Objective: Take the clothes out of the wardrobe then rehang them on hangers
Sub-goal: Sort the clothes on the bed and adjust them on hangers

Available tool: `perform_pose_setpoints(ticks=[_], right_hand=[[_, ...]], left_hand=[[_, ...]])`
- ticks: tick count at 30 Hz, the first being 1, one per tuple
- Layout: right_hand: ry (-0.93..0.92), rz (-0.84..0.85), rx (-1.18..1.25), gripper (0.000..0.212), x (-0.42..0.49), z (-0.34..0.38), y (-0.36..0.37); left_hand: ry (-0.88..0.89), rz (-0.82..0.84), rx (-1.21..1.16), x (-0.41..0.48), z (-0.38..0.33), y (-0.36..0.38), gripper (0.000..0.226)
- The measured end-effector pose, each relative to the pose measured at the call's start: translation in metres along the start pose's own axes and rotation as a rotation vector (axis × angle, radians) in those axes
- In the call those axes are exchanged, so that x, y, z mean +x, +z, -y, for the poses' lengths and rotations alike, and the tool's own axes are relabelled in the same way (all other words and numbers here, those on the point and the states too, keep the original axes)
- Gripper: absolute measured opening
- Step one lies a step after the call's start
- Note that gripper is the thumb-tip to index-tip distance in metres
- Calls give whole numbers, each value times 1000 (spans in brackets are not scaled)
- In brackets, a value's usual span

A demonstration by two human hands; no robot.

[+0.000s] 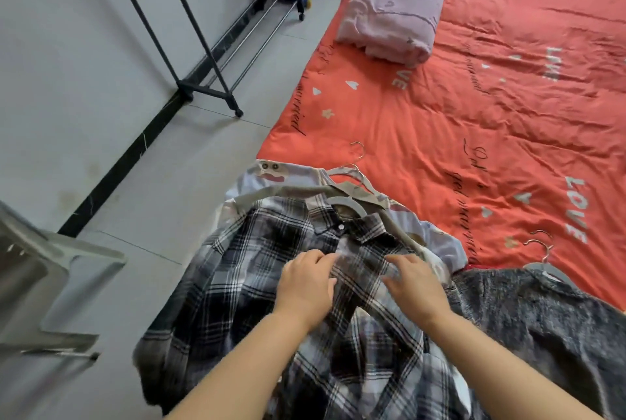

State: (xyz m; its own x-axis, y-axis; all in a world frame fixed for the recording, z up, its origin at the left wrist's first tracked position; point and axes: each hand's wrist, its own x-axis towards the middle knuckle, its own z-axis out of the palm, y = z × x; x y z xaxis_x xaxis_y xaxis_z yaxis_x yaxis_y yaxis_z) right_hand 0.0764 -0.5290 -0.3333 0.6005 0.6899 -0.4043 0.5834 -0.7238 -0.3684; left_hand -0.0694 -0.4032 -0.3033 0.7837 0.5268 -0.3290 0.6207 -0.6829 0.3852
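Plaid shirt at six o'clock on the quilt's edge, soft and floppy; best pinched at the placket. My right hand rests spread on it; whether my left hand pinches cloth, I cannot tell.

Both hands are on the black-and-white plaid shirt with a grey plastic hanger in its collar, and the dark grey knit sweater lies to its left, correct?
No: in the head view the dark grey knit sweater lies to the right of the black-and-white plaid shirt, not left. The left hand and right hand are on it, grey plastic hanger in its collar.
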Motion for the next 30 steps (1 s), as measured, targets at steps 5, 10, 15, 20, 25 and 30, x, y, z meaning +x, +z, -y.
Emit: perform_pose_setpoints(ticks=[5,10,15,20,25,30], right_hand=[[34,37,-28,45,44,27,15],[34,7,-71,47,108,35,26],[60,-115,-47,41,159,35,45],[87,-175,-95,39,184,27,64],[51,-245,151,37,175,20,55],[-99,-369,229,27,123,28,24]], left_hand=[[-33,19,-23,10,44,8,45],[-53,6,-52,29,65,25,46],[-91,-16,-115,48,75,44,46],[-72,-21,-137,59,75,60,46],[-56,-52,-147,59,68,58,46],[4,-153,-139,54,52,27,47]])
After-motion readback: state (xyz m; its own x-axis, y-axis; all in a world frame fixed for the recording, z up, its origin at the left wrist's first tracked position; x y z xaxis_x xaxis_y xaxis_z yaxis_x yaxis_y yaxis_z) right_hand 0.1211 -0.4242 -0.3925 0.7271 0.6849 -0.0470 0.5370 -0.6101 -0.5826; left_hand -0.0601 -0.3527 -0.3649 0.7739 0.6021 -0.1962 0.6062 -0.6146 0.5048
